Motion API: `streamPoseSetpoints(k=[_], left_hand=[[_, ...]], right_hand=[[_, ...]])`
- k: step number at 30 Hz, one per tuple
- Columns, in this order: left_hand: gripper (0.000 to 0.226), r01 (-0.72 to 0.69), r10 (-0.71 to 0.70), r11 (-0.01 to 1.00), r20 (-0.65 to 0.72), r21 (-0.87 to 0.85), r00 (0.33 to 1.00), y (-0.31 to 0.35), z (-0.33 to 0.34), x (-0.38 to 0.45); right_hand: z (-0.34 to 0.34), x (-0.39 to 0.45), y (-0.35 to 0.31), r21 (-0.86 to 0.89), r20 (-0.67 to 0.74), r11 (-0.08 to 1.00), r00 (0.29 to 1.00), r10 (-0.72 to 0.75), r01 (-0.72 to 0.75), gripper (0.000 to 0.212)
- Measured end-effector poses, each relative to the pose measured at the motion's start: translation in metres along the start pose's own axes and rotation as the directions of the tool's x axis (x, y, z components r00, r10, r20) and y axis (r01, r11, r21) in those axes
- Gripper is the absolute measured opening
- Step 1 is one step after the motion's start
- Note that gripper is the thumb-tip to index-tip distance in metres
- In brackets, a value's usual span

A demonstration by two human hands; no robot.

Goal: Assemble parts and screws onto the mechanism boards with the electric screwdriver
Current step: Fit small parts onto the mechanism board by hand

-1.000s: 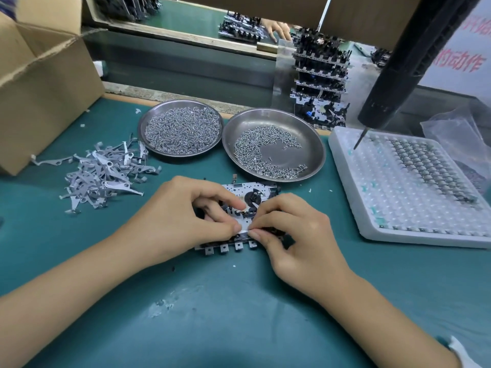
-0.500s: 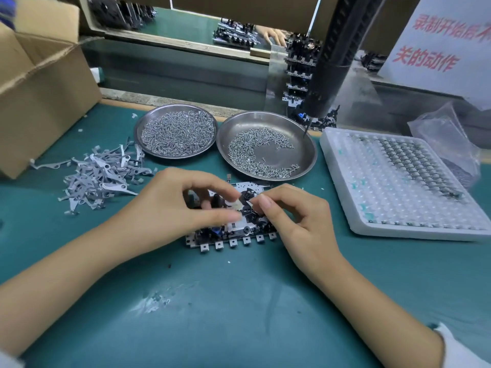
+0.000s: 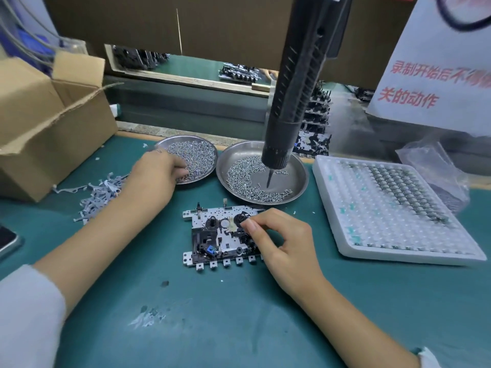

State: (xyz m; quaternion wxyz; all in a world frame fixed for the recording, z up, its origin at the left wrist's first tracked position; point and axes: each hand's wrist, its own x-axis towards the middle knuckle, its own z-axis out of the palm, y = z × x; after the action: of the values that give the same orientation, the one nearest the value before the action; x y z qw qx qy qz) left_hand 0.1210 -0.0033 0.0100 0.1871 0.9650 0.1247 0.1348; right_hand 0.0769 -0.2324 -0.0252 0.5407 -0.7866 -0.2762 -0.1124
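Observation:
A metal mechanism board (image 3: 212,235) with black parts lies flat on the green mat in front of me. My right hand (image 3: 281,240) rests on its right side, thumb and forefinger pinched on a small part at the board's top right. My left hand (image 3: 156,176) reaches into the left dish of screws (image 3: 198,158), fingers curled among them; whether it holds a screw is hidden. The black electric screwdriver (image 3: 297,83) hangs untouched, its bit over the right dish of screws (image 3: 295,176).
A pile of grey metal levers (image 3: 98,195) lies left of the board, beside an open cardboard box (image 3: 47,123). A white foam tray (image 3: 393,208) of small parts sits at right, a plastic bag (image 3: 435,168) behind it. A phone (image 3: 8,240) lies at the far left edge.
My left hand left the board and moved up-left into the left screw dish. My right hand stays on the board. The view has tilted, so the hanging screwdriver appears nearer the centre.

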Motion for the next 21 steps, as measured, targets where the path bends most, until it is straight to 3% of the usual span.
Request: streamPoseSetpoints(k=[4,10,17,21], left_hand=[[0.015,0.0,0.009,0.998,-0.126,0.068,0.992,-0.002,0.003,-0.008],[0.016,-0.149,0.154,0.988,-0.251,0.037,0.956,-0.005,0.008,-0.012],[0.011,-0.16,0.077,0.956,-0.314,-0.246,0.946,0.001,0.01,-0.02],[0.005,-0.225,0.095,0.912,-0.356,-0.344,0.929,0.012,0.007,-0.03]], right_hand=[[-0.001,0.0,0.001,-0.014,0.004,1.0,1.0,-0.025,0.025,0.018],[0.0,0.002,0.0,-0.023,-0.009,0.999,1.0,-0.03,0.03,0.017],[-0.003,0.003,0.0,-0.074,-0.042,0.994,0.995,-0.087,0.084,0.015],[-0.012,0.021,-0.006,-0.29,-0.143,0.94,0.963,-0.229,0.181,0.012]])
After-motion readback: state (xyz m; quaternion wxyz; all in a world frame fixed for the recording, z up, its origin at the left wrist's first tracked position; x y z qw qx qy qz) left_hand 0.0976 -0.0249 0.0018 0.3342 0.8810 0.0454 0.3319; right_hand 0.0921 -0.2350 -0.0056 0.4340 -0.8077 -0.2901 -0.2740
